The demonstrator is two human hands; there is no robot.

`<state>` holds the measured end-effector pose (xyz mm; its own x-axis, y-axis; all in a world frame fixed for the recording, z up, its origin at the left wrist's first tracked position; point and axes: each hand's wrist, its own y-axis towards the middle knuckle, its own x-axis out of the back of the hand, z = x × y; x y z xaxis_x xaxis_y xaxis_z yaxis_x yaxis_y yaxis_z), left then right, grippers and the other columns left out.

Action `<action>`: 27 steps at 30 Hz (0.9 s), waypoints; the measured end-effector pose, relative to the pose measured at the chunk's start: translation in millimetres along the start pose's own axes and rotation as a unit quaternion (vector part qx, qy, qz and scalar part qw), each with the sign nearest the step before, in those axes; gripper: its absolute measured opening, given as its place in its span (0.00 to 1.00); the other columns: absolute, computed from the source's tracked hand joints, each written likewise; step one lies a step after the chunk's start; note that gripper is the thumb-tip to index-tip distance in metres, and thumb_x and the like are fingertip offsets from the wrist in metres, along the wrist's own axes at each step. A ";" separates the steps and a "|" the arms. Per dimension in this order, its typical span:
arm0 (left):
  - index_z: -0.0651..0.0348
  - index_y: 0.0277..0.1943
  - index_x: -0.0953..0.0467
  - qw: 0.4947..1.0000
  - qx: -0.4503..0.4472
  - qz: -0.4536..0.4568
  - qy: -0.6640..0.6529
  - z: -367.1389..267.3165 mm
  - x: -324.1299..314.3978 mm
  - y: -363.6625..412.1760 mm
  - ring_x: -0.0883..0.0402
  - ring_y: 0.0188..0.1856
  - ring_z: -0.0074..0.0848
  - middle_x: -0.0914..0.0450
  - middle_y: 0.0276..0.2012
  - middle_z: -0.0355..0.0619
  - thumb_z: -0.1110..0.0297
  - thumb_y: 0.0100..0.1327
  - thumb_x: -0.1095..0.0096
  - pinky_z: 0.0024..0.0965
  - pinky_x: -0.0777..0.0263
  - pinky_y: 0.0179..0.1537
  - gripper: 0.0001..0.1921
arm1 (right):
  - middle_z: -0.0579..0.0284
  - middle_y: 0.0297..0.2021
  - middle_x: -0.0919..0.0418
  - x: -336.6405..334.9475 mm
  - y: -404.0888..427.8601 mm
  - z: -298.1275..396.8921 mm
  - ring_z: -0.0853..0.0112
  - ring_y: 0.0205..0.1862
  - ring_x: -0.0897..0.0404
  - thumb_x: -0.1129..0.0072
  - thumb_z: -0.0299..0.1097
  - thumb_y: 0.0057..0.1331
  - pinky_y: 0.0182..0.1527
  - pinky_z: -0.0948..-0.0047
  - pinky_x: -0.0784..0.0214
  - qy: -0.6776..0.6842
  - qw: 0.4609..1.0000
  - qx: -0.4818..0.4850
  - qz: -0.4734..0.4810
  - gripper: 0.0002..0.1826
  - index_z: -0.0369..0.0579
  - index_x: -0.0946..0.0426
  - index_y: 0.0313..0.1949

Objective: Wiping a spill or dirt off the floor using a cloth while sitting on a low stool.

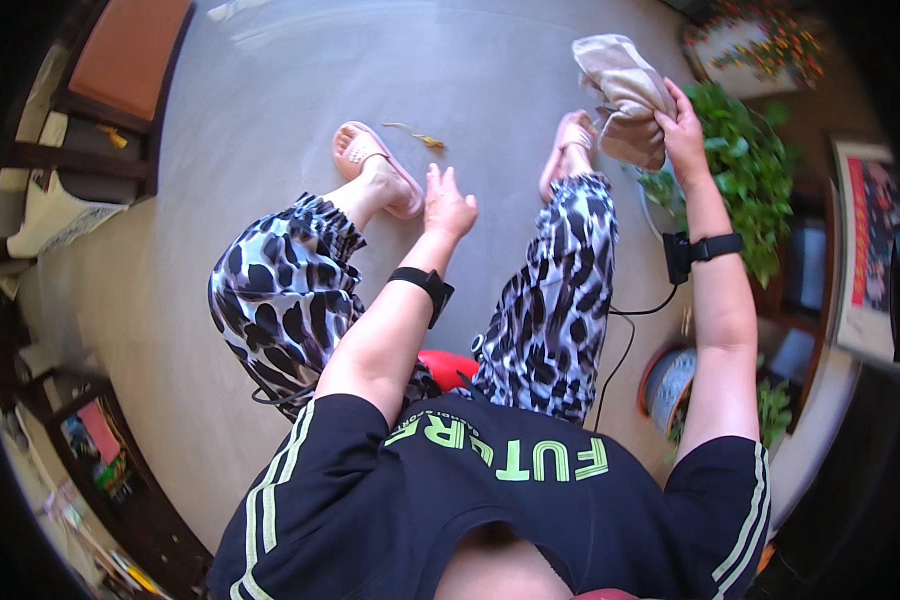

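My right hand is raised out to the right and grips a crumpled beige and tan cloth by its near edge. The cloth hangs above the floor beside my right foot. My left hand is held over the floor between my feet, its fingers apart and nothing in it. Just beyond its fingertips lies a withered yellow leaf with a long thin stem. Both forearms carry black straps; the right one holds a small black device with a cable.
Smooth grey floor surrounds my pink sandals. Green leafy plants and a blue-grey pot stand close on the right. Wooden furniture with an orange-brown panel and an open shelf unit line the left. Something red shows beneath me.
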<state>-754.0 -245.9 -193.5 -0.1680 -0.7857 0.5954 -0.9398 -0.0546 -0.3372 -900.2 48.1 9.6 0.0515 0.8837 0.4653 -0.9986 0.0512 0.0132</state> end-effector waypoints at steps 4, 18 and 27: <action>0.69 0.63 0.41 0.998 -0.058 0.012 0.020 20.9 1.4 -20.9 0.50 0.69 0.52 0.49 0.65 0.72 0.62 0.56 0.41 0.40 0.52 0.68 0.34 | 0.54 0.58 0.32 46.0 -115.9 -64.0 0.68 0.58 0.31 0.49 0.16 0.59 0.61 0.70 0.41 -0.054 0.986 -0.044 -0.153 0.30 0.42 0.38 0.62; 0.63 0.63 0.39 0.994 -0.040 0.093 0.038 87.3 -3.0 -23.3 0.44 0.67 0.50 0.48 0.66 0.67 0.62 0.57 0.40 0.39 0.44 0.65 0.32 | 0.60 0.44 0.23 3.0 -375.8 -187.6 0.70 0.44 0.24 0.54 0.21 0.61 0.47 0.73 0.32 -0.056 0.888 -0.404 -0.214 0.20 0.43 0.31 0.55; 0.64 0.62 0.38 0.969 -0.024 0.179 0.167 94.6 -23.8 -83.5 0.44 0.67 0.51 0.48 0.66 0.68 0.65 0.56 0.39 0.39 0.45 0.66 0.31 | 0.55 0.49 0.24 -5.9 -484.5 -267.2 0.67 0.50 0.26 0.46 0.23 0.60 0.54 0.69 0.35 0.046 0.868 -0.387 -0.307 0.25 0.44 0.34 0.58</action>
<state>-643.4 -281.0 -248.5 -0.5655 -0.5053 0.6519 -0.8150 0.2207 -0.5359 -413.5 142.3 -236.1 0.6079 0.6108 0.5074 -0.4770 0.7917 -0.3816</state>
